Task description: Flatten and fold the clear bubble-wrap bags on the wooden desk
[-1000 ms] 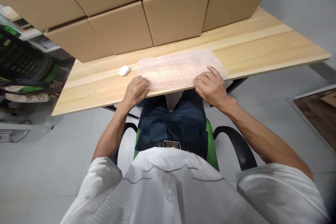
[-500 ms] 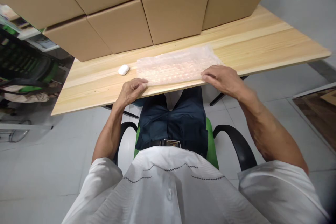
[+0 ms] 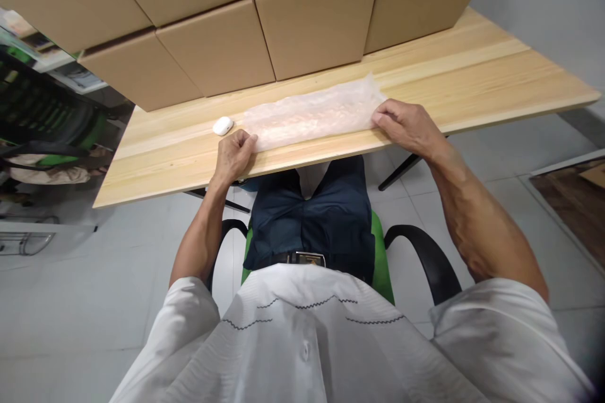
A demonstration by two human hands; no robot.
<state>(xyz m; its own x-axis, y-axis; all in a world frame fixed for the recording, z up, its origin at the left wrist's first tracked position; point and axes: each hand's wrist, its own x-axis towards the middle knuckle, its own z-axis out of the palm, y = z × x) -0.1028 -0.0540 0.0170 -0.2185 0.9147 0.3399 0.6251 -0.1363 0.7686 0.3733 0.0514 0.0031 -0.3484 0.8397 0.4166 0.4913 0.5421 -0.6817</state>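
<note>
A sheet of pinkish, see-through bubble wrap (image 3: 312,112) is stretched sideways over the wooden table (image 3: 472,75), near its front edge. My left hand (image 3: 234,152) pinches the near left corner between thumb and curled fingers. At the right end, my right hand (image 3: 405,127) grips the near corner in the same way. The sheet's far right corner sticks up slightly. Just beyond my left hand lies a small white rounded case (image 3: 222,125), apart from the wrap.
Stacked cardboard boxes (image 3: 215,47) form a wall along the back of the table. I sit on a green chair with black armrests (image 3: 428,264). To the left stands another dark chair (image 3: 42,101).
Both hands have moved a little outward and away from me, pulling the bubble wrap's near edge back from the table edge. The sheet now looks tauter and narrower.
</note>
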